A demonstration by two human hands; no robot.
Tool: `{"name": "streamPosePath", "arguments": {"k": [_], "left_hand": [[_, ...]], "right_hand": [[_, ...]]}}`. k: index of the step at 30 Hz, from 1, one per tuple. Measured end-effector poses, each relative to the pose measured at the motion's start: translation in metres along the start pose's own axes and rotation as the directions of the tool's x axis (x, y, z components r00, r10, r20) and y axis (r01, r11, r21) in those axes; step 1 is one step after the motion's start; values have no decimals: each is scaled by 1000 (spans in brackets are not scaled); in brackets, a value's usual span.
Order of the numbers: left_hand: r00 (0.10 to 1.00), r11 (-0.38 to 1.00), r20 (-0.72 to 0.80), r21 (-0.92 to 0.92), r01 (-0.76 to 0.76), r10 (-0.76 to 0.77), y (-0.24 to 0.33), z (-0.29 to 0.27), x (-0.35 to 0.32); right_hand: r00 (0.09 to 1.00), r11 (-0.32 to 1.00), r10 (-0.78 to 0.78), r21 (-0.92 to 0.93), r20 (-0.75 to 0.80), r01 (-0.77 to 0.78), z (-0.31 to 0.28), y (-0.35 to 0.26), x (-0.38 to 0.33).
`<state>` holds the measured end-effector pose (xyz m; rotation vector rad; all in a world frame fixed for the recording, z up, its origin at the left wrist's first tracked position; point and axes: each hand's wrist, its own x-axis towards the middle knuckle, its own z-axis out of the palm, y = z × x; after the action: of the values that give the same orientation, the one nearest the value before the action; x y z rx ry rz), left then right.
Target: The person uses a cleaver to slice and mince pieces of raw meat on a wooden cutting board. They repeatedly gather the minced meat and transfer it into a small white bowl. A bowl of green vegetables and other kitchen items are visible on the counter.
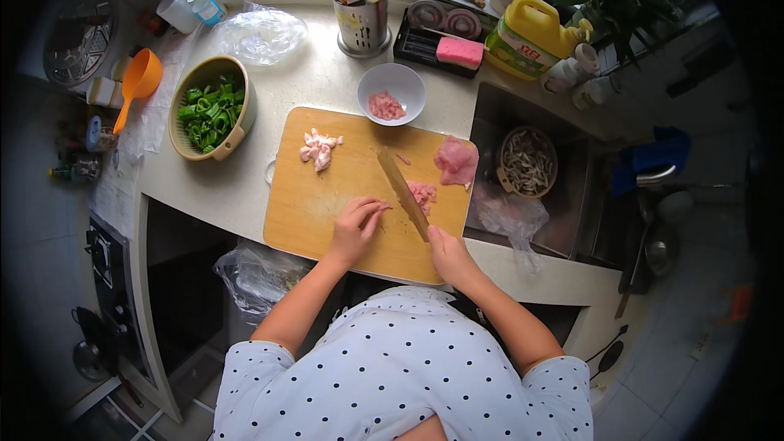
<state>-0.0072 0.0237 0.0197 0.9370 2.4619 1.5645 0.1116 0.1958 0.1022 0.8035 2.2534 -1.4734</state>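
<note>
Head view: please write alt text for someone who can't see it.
The right hand holds a large knife beside chopped pink meat on a cutting board; the left hand is left of the knife. Pale pieces and a pink slab lie there too. A white bowl of cut meat sits at the board's far edge, a basket of green vegetables further left.

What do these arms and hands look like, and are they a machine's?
They are human: the left hand and right hand are bare, with no gloves, cables or machine parts showing. The forearms are uncovered, with no watch visible. Both short sleeves are white with scattered dark dots.
</note>
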Motion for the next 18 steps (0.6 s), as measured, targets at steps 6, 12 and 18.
{"name": "streamPosePath", "arguments": {"k": [6, 12, 18], "left_hand": [[997, 991, -17, 116, -69, 72, -6, -5, -10], [987, 973, 0, 171, -157, 160, -9, 1, -6], [993, 977, 19, 179, -116, 115, -14, 4, -9]], "right_hand": [[994, 994, -103, -21, 22, 103, 3, 12, -23], [992, 990, -108, -89, 59, 113, 8, 13, -28], [989, 977, -146, -155, 37, 150, 32, -2, 11]]}}
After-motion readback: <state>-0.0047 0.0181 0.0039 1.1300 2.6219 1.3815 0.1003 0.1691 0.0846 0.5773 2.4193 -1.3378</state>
